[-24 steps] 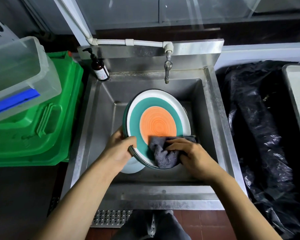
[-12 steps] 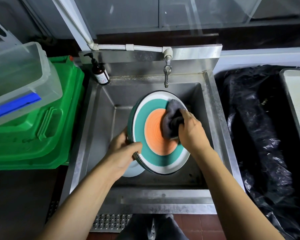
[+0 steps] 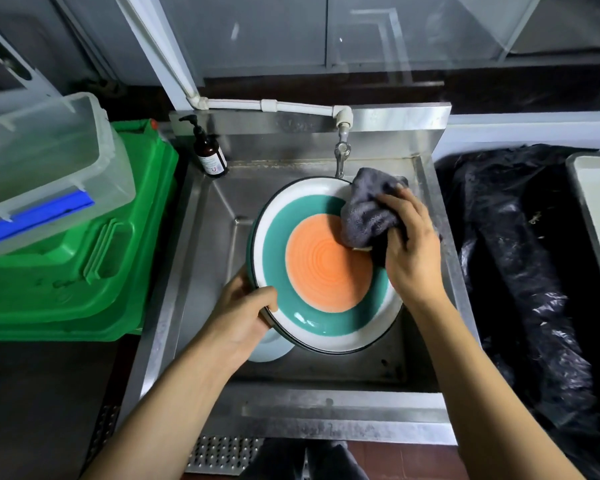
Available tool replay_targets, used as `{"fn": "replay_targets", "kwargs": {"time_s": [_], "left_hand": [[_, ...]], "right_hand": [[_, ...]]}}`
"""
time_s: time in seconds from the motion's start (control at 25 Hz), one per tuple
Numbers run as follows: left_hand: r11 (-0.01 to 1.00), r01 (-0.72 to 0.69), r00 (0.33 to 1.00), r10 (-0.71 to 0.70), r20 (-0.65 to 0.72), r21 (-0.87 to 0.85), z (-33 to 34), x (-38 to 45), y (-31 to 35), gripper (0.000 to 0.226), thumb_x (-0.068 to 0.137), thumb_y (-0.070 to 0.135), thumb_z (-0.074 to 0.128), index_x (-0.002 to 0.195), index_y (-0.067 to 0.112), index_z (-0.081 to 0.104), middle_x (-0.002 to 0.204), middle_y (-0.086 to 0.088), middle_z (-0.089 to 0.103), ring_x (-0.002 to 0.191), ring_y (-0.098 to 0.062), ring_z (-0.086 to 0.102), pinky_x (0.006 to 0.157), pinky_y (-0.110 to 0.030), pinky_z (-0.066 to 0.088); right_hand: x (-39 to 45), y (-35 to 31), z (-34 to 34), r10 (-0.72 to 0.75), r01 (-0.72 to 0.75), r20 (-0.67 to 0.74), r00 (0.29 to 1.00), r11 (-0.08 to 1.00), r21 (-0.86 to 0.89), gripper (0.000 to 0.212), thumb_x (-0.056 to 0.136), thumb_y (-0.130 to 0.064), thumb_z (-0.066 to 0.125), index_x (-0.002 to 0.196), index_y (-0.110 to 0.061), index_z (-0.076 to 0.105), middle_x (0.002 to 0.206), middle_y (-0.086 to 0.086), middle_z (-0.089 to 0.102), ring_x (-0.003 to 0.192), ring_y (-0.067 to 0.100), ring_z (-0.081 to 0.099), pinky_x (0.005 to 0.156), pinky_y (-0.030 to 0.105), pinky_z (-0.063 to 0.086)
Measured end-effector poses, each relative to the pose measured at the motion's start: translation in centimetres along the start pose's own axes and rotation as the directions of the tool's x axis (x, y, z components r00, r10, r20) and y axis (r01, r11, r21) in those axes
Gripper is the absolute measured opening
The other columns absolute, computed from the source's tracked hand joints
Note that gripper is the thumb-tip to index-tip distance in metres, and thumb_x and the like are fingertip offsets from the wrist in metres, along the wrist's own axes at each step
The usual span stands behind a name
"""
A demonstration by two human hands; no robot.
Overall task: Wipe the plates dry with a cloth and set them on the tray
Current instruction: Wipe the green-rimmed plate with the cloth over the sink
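Observation:
Over the steel sink [image 3: 201, 216] a round plate [image 3: 312, 306] with an orange centre, a teal ring and a white rim is held tilted towards me. My left hand [image 3: 243, 313] grips its lower left rim, thumb on the face. My right hand [image 3: 409, 251] holds a bunched grey cloth [image 3: 368, 209] against the plate's upper right rim. A pale dish [image 3: 271, 348] shows partly beneath the plate, low in the sink. The pale tray [image 3: 596, 216] lies at the far right edge, cut off by the frame.
A tap [image 3: 342, 150] hangs over the sink's back, close to the cloth. A brown pump bottle [image 3: 210, 154] stands at the back left corner. Green crates [image 3: 84, 258] with a clear plastic bin [image 3: 42, 168] on top are at left. Black plastic sheeting [image 3: 520, 258] covers the right counter.
My right hand has swept the cloth from the plate's lower edge up across the centre to the upper right rim. My left hand has kept its grip on the lower left rim.

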State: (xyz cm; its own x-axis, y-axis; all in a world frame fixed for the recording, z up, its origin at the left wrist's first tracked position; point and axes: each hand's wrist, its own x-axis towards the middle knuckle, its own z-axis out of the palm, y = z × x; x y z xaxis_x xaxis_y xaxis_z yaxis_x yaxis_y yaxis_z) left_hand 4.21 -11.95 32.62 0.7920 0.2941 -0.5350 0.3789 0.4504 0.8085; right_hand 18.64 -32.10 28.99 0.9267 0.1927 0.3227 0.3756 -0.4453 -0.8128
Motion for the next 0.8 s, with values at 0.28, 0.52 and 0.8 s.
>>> {"fn": "replay_targets", "kwargs": {"time_s": [0.28, 0.52, 0.8], "left_hand": [[0.995, -0.025, 0.999, 0.021, 0.045, 0.092, -0.1, -0.1, -0.6, 0.045, 0.056, -0.006, 0.052, 0.101, -0.001, 0.057, 0.091, -0.019, 0.059, 0.086, -0.029, 0.056, 0.072, -0.036, 0.045], [0.989, -0.043, 0.995, 0.030, 0.094, 0.138, -0.8, 0.2, -0.9, 0.047, 0.057, -0.005, 0.051, 0.101, 0.004, 0.062, 0.095, -0.019, 0.058, 0.090, -0.030, 0.053, 0.081, -0.045, 0.038], [0.816, -0.154, 0.970, 0.231, -0.071, 0.557, -1.8, 1.7, 2.4, 0.027, 0.066, 0.034, 0.072, 0.091, 0.023, 0.073, 0.089, 0.005, 0.077, 0.090, -0.016, 0.072, 0.086, -0.040, 0.056]], "right_hand": [[0.4, 0.4, 0.4, 0.383, -0.384, -0.027, 0.923, 0.921, -0.062, 0.058, 0.077, -0.060, 0.075, 0.119, -0.030, 0.051, 0.110, -0.008, 0.065, 0.100, 0.011, 0.062, 0.079, 0.021, 0.041], [1.5, 2.3, -0.9, 0.349, -0.344, 0.023, 0.937, 0.930, -0.131, 0.030, 0.090, -0.032, 0.075, 0.070, -0.020, 0.055, 0.062, -0.011, 0.058, 0.061, 0.004, 0.058, 0.051, 0.015, 0.033], [2.0, -1.0, -2.0, 0.090, -0.084, 0.034, 0.995, 0.987, -0.135, 0.014, 0.087, -0.025, 0.075, 0.080, -0.023, 0.063, 0.059, -0.016, 0.058, 0.061, -0.004, 0.055, 0.054, 0.008, 0.035]]}}
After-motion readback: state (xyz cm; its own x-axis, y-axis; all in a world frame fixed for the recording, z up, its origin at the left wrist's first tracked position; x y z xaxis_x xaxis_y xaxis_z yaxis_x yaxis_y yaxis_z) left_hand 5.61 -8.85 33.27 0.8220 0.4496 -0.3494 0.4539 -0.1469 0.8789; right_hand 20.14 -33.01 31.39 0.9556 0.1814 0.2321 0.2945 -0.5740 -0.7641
